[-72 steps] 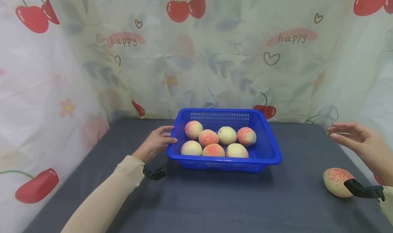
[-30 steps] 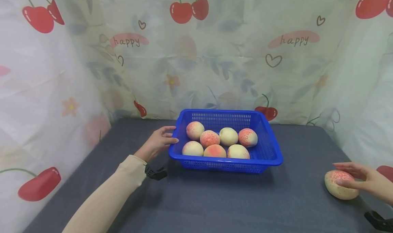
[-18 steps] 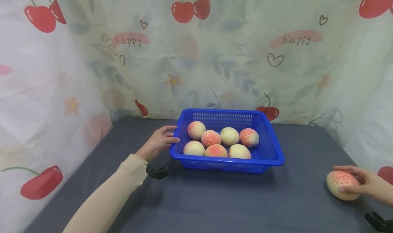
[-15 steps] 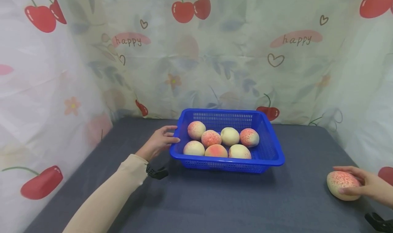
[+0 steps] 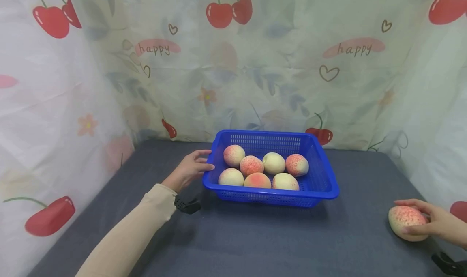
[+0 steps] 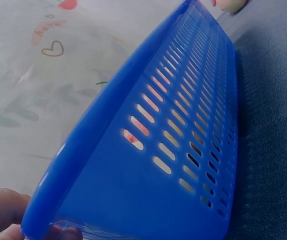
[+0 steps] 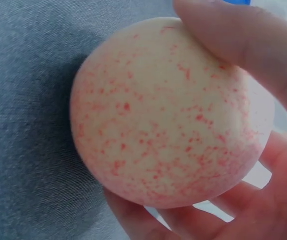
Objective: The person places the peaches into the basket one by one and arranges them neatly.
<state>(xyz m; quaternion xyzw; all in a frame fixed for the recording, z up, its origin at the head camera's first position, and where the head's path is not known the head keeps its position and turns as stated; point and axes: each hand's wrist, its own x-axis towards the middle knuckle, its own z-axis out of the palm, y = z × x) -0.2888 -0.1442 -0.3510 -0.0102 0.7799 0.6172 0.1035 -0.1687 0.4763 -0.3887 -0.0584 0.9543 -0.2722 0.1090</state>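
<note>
A blue plastic basket (image 5: pixel 270 191) with slotted walls stands toward the back of the table and holds several peaches (image 5: pixel 258 180), pale yellow to red-speckled. At its left end, my left hand (image 5: pixel 189 169) pinches the rim; the left wrist view has fingers (image 6: pixel 2 212) on both sides of that rim. Far to the right lies a single peach (image 5: pixel 405 222), pale with red speckles. My right hand (image 5: pixel 435 222) curls around it, thumb on the near side and fingers over the far side. Up close in the right wrist view, the speckled peach (image 7: pixel 168 115) sits between thumb and fingers.
Dark grey cloth (image 5: pixel 255 240) covers the table. Behind it and at both sides hang curtains (image 5: pixel 266 66) printed with cherries and hearts. Black straps with small mounts (image 5: pixel 187 205) are worn on the wrists.
My right hand has come down from above the lone peach and taken hold of it. The left hand has stayed on the basket rim. The head view has shifted slightly.
</note>
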